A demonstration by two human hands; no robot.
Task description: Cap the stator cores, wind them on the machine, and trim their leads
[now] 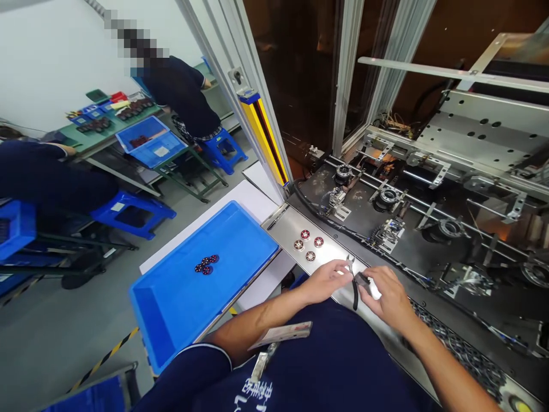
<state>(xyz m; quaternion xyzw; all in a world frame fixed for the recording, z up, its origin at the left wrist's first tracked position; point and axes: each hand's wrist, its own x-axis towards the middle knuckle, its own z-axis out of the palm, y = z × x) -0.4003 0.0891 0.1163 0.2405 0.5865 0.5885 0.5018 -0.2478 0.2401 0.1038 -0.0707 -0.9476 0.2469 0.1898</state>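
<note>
My left hand (328, 281) is closed, with its fingertips at a small pair of pliers (355, 294). The pliers have metal jaws pointing away from me and a black handle towards my body. Close beside them, my right hand (388, 297) pinches a small dark part (363, 279) between thumb and fingers; its exact kind is hard to make out. Both hands are over the metal ledge (285, 229) in front of me. Left of them on this ledge sit several round parts with red-and-silver faces (310, 256).
A large blue tray (231, 229) stands at left, holding several dark round parts (207, 264). Beyond the ledge is a machine with rods and round fixtures (388, 196). A yellow light-curtain bar (266, 137) rises ahead. Two people sit at a green bench (96, 146) at far left.
</note>
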